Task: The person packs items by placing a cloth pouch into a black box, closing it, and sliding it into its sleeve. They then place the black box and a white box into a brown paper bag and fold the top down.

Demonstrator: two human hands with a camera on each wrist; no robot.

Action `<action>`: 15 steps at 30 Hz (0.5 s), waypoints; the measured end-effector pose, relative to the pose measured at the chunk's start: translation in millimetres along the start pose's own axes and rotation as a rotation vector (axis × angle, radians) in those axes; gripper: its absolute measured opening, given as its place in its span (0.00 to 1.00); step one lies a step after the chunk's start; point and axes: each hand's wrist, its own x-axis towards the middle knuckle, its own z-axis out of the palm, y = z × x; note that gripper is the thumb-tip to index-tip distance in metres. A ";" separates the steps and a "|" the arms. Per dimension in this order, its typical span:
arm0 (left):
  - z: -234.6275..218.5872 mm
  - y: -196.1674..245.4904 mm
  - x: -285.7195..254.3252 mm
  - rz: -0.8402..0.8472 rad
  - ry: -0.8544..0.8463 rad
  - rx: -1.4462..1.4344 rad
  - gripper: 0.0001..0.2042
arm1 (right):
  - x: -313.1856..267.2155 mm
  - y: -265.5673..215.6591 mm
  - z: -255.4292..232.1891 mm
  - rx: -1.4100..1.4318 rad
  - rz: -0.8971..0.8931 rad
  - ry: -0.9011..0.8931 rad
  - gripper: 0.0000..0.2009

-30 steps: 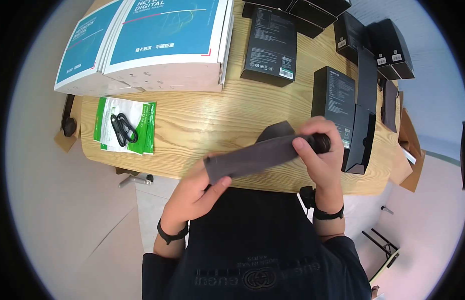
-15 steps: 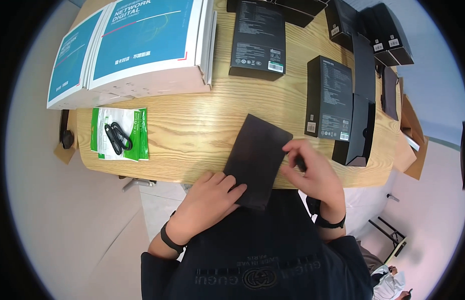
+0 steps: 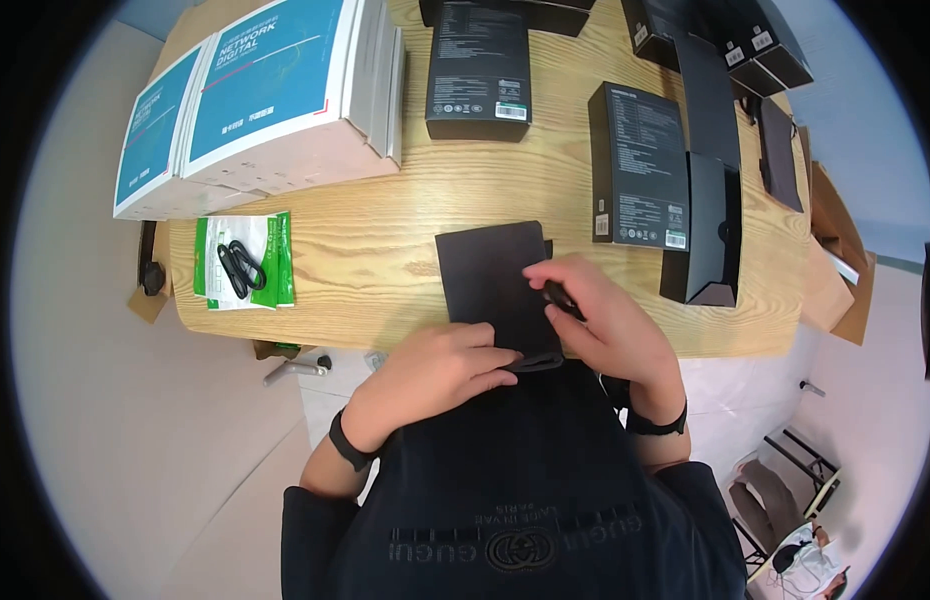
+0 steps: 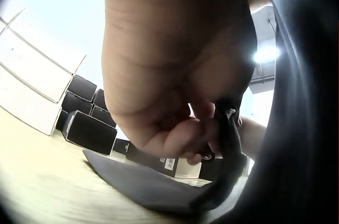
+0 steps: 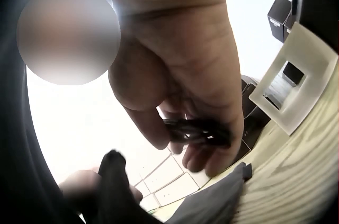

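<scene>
One edge of the flat dark-grey fabric pouch [image 3: 488, 275], pinched by the left hand [image 3: 437, 368], is best held wide; the right hand [image 3: 607, 318] grips a coiled black cable [image 5: 198, 131].

At the front of the tabletop [image 3: 365, 235], the pouch [image 3: 485, 275] lies right of packets [image 3: 282, 262] bearing a cable [image 3: 247, 268], with cartons [image 3: 260, 95] behind the packets and a box [image 3: 640, 170] farther back on the right.

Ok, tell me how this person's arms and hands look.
The left hand and right hand are ungloved. A black band circles the left wrist, a matching one the right. Short, black sleeves leave the forearms bare.
</scene>
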 end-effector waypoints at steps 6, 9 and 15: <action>17.2 -6.8 -4.7 -0.032 -0.252 -0.199 0.12 | -30.8 0.1 2.7 -0.161 -0.101 -0.241 0.17; 15.8 -21.3 -5.2 0.016 -0.253 -0.398 0.13 | -42.4 3.8 5.0 0.058 0.104 -0.129 0.14; 1.8 -21.9 6.5 -0.047 -0.389 -0.417 0.14 | -37.6 17.4 -5.0 -0.142 -0.114 -0.052 0.15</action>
